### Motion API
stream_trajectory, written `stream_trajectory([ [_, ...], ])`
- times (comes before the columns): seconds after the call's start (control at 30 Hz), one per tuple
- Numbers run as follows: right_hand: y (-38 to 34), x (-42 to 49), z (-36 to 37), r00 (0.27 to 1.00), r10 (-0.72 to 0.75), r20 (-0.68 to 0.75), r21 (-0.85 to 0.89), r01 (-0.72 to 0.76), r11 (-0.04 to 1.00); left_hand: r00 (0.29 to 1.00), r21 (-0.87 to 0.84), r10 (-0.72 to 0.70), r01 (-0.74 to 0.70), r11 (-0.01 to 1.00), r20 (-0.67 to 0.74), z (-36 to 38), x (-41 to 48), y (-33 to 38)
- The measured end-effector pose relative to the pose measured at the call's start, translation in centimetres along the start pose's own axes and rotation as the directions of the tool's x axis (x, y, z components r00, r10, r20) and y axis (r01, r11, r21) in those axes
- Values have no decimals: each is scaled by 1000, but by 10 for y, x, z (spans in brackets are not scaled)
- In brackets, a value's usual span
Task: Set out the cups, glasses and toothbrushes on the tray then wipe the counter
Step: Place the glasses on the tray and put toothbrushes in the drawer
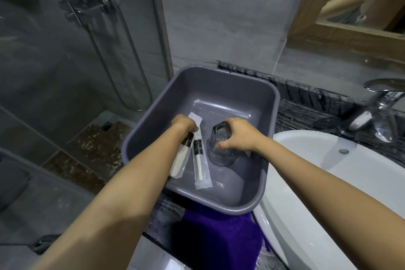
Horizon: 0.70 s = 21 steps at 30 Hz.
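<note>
A grey plastic tub (247, 92) sits on the dark counter left of the sink. Inside it, my left hand (183, 124) grips a wrapped toothbrush (180, 161) that slants toward the tub's near-left wall. A second wrapped toothbrush (200, 165) lies flat on the tub floor beside it. My right hand (240, 136) holds a clear glass (220, 151) from above, near the middle of the tub. Whether the glass rests on the tub floor is unclear.
A purple cloth (215, 241) hangs over the counter's front edge under the tub. A white basin (328, 173) is at the right, with a chrome tap (385, 90) and clear glasses (381, 125) on the dark counter (306, 114) behind it. A glass shower screen (65, 72) stands at left.
</note>
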State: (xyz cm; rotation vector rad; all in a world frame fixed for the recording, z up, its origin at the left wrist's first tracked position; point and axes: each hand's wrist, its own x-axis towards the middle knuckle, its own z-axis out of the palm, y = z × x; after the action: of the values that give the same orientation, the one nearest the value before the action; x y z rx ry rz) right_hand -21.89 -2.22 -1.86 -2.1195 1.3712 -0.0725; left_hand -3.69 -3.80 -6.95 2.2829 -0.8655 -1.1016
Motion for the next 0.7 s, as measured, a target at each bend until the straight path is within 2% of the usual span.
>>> stream_trajectory([
  [0.13,-3,-8,-21,999,30,-40,51,-28,998,995,-129,36,-24,991,94,-9,-10,17],
  [0.37,-22,-45,-92,993,-4,-117,49,9,999,951,-178,295,-276,945,95,-37,-45,67],
  [0.57,-23,-89,-155,973,-12,-230,-27,6,1000,875,-237,478,-450,861,75,-44,-108,126],
  [0.7,-6,-127,-189,947,-3,-321,-8,0,1000,807,-299,583,-534,791,100,-31,-152,165],
])
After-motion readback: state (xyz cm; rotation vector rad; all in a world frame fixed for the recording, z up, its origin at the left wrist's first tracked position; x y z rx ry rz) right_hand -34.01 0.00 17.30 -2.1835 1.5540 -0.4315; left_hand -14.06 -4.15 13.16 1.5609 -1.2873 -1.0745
